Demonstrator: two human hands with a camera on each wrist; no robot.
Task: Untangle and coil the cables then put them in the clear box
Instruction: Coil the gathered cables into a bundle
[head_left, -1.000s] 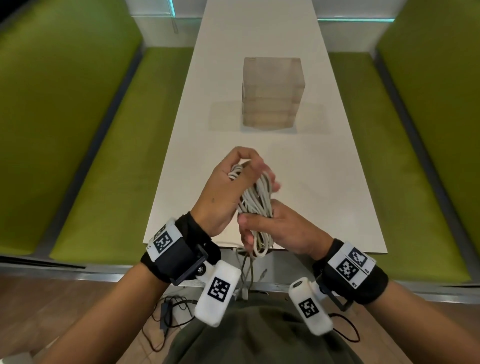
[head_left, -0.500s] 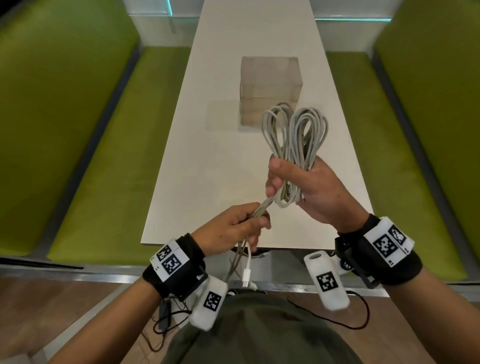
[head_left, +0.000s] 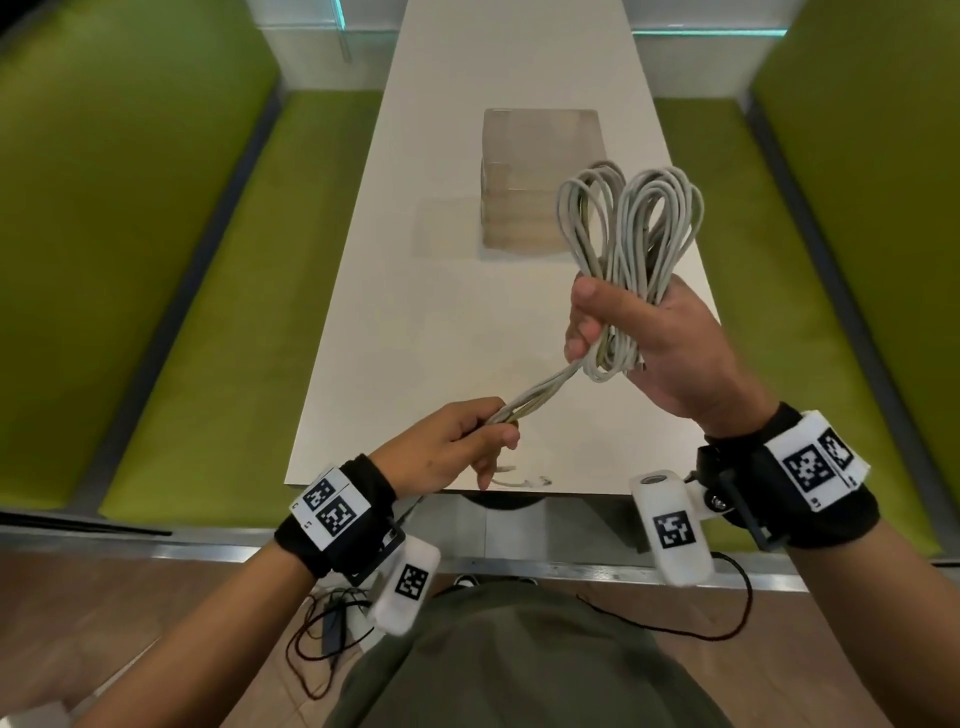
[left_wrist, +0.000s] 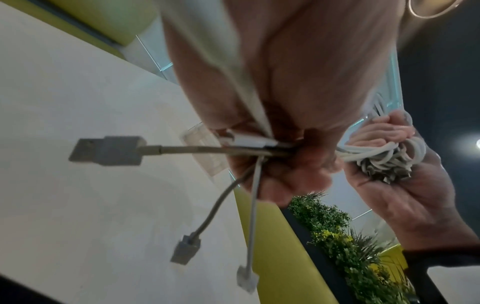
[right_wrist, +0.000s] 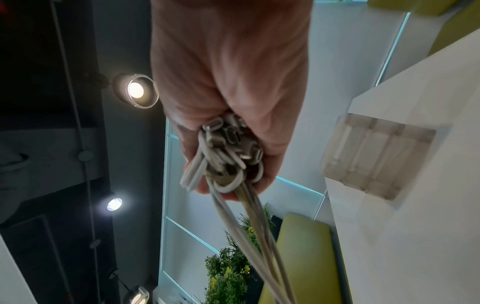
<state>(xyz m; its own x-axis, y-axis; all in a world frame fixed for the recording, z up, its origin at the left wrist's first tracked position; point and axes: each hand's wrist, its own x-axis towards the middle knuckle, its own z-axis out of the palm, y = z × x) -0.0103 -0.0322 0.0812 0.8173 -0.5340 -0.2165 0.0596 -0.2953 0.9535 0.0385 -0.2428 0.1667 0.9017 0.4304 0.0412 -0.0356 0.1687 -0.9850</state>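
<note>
My right hand (head_left: 631, 332) grips a bundle of coiled white cables (head_left: 631, 223) above the right side of the white table (head_left: 431, 322), loops standing upward. In the right wrist view the cable coil (right_wrist: 226, 156) fills the palm of that right hand (right_wrist: 228, 82). Several strands run down-left to my left hand (head_left: 467, 441), which pinches them near the table's front edge. Below the left hand (left_wrist: 272, 144), a USB plug (left_wrist: 106, 151) and two smaller connectors (left_wrist: 185, 251) dangle. The clear box (head_left: 540, 176) stands at mid-table, beyond both hands.
Green bench seats (head_left: 208, 312) flank the table on both sides. Dark wires (head_left: 322, 629) lie on the wooden floor by my left forearm. A planter with greenery (left_wrist: 345, 242) shows in the left wrist view.
My right hand lifted the coil up and to the right, away from my body. My left hand dropped toward the table's front edge, and the strands between them are drawn out straight.
</note>
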